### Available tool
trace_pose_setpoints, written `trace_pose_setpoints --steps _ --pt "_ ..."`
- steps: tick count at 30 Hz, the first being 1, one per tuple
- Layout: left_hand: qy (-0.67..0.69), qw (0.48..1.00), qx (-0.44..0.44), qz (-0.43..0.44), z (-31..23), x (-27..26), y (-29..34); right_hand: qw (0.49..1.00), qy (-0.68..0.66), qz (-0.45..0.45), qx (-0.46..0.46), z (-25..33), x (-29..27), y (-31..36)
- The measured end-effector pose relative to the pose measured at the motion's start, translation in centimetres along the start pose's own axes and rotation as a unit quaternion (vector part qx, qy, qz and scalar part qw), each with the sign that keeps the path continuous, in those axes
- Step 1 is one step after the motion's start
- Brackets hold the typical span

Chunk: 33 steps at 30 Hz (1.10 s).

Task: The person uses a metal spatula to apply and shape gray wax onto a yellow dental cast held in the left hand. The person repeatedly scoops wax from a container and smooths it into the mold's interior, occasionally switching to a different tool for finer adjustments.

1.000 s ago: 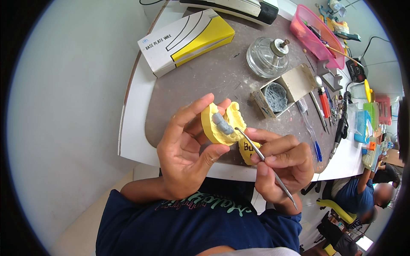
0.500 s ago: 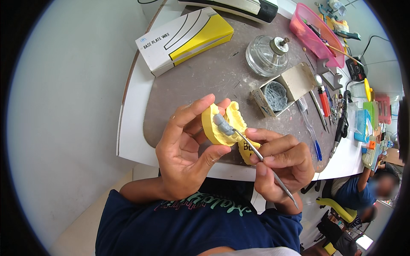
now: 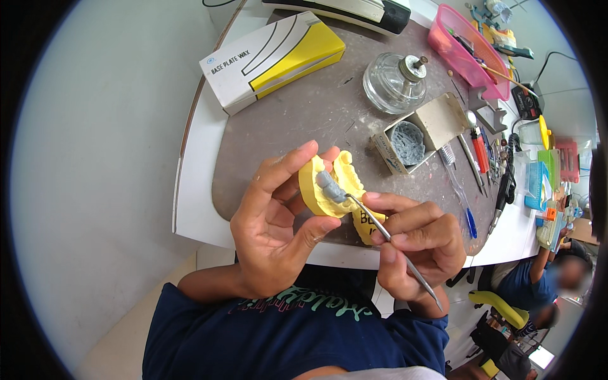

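Observation:
My left hand [image 3: 272,234] is closed round a yellow dental cast [image 3: 308,187], thumb at its near edge and fingertips at the far side. Grey wax teeth [image 3: 330,186] sit on the cast's ridge. In my right hand [image 3: 427,244] a thin metal wax carver [image 3: 405,256] is pinched between thumb and fingers. Its upper tip touches or lies very close to the near end of the grey wax; which, I cannot tell. Part of the cast, bearing dark handwriting, shows beside my right fingertips.
Beyond my hands stand an open carton holding a tub of grey wax [image 3: 407,142], a glass spirit burner [image 3: 394,82] and a white-and-yellow box [image 3: 272,63]. A pink basket [image 3: 465,50] is at the far right, near a brush [image 3: 457,187] and a red lighter [image 3: 479,152]. Another person [image 3: 529,278] sits right.
The carver's tip has shifted very slightly right and down at the wax's near end. Both hands keep nearly the same place and grip.

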<state>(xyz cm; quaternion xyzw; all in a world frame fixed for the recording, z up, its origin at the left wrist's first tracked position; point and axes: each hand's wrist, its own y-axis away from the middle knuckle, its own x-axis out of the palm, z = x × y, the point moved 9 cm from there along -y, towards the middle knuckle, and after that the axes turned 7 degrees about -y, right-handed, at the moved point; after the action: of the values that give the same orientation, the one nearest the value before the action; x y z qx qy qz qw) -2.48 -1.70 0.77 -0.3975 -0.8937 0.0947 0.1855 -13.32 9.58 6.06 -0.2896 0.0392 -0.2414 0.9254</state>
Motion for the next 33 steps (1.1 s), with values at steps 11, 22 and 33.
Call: trace_pose_setpoints --steps 11,22,33 --pt "-0.009 1.0 -0.007 -0.006 0.0 0.0 0.0 1.0 0.009 0.004 0.008 -0.2 0.1 0.1" --pt "-0.014 1.0 0.004 -0.004 0.0 -0.2 0.0 1.0 0.012 -0.002 0.007 -0.1 -0.1 0.0" --pt "0.004 1.0 0.001 -0.023 0.1 -0.4 0.4 0.996 0.032 -0.083 -0.026 1.9 -3.0 -0.3"
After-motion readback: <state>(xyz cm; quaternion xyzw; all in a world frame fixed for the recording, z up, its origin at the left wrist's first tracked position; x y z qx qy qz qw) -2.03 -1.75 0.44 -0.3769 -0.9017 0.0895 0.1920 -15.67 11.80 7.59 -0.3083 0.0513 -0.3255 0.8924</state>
